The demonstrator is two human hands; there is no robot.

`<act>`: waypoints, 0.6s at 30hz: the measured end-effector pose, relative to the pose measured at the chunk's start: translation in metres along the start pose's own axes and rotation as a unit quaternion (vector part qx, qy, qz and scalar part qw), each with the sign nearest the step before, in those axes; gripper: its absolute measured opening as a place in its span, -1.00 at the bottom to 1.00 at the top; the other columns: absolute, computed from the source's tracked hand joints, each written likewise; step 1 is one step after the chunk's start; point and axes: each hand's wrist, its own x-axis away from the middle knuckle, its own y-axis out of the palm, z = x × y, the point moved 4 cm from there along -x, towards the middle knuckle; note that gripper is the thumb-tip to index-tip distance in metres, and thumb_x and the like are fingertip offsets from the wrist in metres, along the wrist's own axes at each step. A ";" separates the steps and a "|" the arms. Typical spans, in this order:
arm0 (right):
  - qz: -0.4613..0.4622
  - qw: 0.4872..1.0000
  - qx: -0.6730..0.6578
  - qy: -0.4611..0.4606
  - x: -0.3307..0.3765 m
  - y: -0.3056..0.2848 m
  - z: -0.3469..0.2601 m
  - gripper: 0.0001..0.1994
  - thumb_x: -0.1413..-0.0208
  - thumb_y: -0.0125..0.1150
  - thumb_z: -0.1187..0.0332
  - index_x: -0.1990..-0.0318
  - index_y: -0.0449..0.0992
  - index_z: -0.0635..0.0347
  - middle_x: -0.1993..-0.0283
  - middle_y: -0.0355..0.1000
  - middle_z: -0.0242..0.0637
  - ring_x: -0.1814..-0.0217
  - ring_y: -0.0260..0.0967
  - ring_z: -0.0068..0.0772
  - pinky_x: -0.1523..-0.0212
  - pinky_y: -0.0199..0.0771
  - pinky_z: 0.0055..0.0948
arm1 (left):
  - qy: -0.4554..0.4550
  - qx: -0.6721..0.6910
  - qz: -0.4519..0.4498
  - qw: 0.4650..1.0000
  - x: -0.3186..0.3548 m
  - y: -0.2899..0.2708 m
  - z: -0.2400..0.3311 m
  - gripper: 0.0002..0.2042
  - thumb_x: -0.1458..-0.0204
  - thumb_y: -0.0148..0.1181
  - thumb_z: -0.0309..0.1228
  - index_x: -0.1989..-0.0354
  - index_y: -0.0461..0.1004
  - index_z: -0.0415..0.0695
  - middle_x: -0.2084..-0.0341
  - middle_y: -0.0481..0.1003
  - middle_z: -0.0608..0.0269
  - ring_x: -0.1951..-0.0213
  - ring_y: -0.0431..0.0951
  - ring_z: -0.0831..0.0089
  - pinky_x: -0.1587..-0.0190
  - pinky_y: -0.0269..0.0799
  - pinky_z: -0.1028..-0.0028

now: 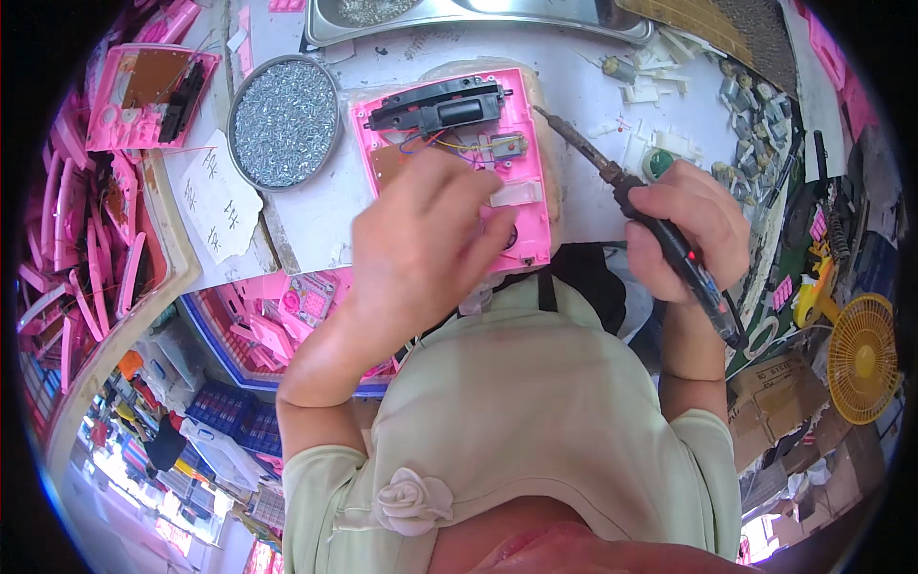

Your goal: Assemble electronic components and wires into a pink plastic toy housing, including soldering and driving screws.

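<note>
A pink plastic casing (535,225) lies on the table in front of me. Inside it are a long black plastic part (459,112), a brown board (385,165), a small metal motor (508,145), thin coloured wires and a whitish block (516,194). My left hand (416,234) reaches over the casing, its fingers curled and drawn together; whatever they pinch is hidden. In my right hand (690,225) is a soldering iron (660,225) with a small red light on its dark handle. Its tip points up and left, just off the casing's right edge.
Left of the casing stand a round dish of small screws (285,124) and a paper sheet (215,201). Behind is a steel tray (478,33). Several small motors (751,115) and white plastic parts lie right. Pink casings fill a blue basket (206,316); a yellow fan (863,359) stands lower right.
</note>
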 end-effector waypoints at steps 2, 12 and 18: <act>-0.009 1.000 0.005 -0.004 0.001 -0.004 -0.001 -0.73 0.10 0.37 0.53 0.17 0.59 0.31 0.59 0.40 -0.30 0.64 0.28 -0.32 0.60 0.24 -0.41 | 0.000 -0.068 -0.030 0.997 -0.004 0.015 0.002 -0.81 0.04 0.43 -0.54 0.24 0.57 -0.15 0.42 0.45 0.21 0.46 0.55 0.34 0.43 0.49 0.35; 0.064 0.988 -0.046 0.135 0.022 0.001 0.000 -0.65 0.04 0.45 0.51 0.04 0.60 0.28 0.40 0.49 -0.20 0.49 0.37 -0.28 0.45 0.37 -0.42 | -0.041 0.075 -0.072 0.994 -0.008 0.011 -0.015 -0.89 -0.07 0.31 -0.60 0.25 0.53 -0.23 0.43 0.46 0.24 0.47 0.52 0.46 0.43 0.43 0.47; -0.034 0.973 -0.064 0.218 0.010 0.033 0.005 -0.60 -0.02 0.51 0.42 -0.05 0.61 0.13 0.27 0.56 -0.28 0.36 0.47 -0.36 0.30 0.47 -0.46 | -0.049 0.141 -0.111 0.982 -0.007 0.009 -0.030 -0.92 -0.14 0.27 -0.60 0.22 0.53 -0.26 0.39 0.52 0.26 0.43 0.50 0.58 0.38 0.41 0.58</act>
